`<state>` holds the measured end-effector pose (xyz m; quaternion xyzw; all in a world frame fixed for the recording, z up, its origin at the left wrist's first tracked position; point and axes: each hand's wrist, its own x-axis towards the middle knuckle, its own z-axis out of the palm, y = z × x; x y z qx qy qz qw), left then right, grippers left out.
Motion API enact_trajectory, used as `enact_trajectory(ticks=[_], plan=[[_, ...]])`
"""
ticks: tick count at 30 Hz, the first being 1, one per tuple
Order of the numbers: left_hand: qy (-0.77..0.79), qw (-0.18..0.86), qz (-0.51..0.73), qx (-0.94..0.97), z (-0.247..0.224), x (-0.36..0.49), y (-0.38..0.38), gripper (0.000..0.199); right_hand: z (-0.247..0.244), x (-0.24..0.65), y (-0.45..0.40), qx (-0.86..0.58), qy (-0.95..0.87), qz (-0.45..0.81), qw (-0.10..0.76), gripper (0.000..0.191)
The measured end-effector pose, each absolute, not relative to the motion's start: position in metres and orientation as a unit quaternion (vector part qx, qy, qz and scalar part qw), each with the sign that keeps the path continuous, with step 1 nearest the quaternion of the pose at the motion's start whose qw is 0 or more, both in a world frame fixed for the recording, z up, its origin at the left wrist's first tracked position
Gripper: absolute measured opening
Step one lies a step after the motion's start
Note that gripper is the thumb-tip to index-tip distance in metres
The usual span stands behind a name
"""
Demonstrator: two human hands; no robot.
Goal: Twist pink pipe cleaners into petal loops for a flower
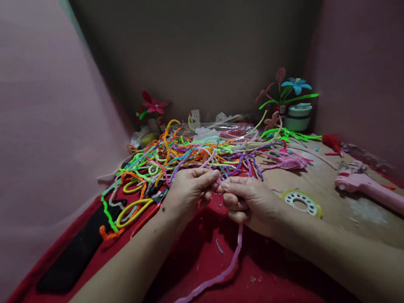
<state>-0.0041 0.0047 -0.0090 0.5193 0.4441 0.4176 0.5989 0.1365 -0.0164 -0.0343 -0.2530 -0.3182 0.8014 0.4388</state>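
A pinkish-purple pipe cleaner point(229, 273) runs up from the bottom edge of the head view into my right hand point(249, 199), whose fingers are pinched around it. My left hand point(194, 187) meets the right one at the fingertips, thumb and index finger pressed on the pipe cleaner's upper end. Between the fingertips only a small bit of it shows. Both hands hover over a red cloth point(202, 245). Just beyond them lies a tangled heap of many-coloured pipe cleaners point(188, 152).
Yellow-handled pliers point(139, 207) and a black phone point(77, 250) lie on the left. A tape roll point(302, 203) and a pink glue gun point(380, 189) rest on the right. Pipe-cleaner flowers point(296, 85) and a pale green container point(297, 117) stand at the back.
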Motion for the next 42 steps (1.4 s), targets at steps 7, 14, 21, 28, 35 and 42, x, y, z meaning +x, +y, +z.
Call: enact_trajectory(ticks=[7, 14, 21, 28, 35, 42], plan=[[0.426, 0.52, 0.498, 0.549, -0.01, 0.004, 0.0, 0.015, -0.031, 0.131, -0.019, -0.244, -0.256, 0.828, 0.436, 0.011], [0.399, 0.533, 0.558, 0.495, -0.015, 0.01, 0.004, 0.014, -0.033, 0.131, -0.021, -0.231, -0.274, 0.834, 0.419, 0.011], [0.388, 0.507, 0.61, 0.469, -0.004, -0.007, 0.015, 0.013, -0.021, 0.147, -0.006, -0.225, -0.24, 0.809, 0.487, 0.011], [0.33, 0.521, 0.321, 0.719, -0.019, -0.007, 0.01, 0.048, -0.006, 0.182, 0.023, -0.19, -0.136, 0.757, 0.61, 0.025], [0.305, 0.478, 0.347, 0.747, -0.014, -0.001, -0.005, 0.021, -0.019, 0.185, 0.033, -0.251, -0.137, 0.736, 0.614, 0.026], [0.326, 0.561, 0.436, 0.624, -0.022, 0.003, 0.001, 0.018, -0.026, 0.165, 0.023, -0.202, -0.202, 0.738, 0.611, 0.01]])
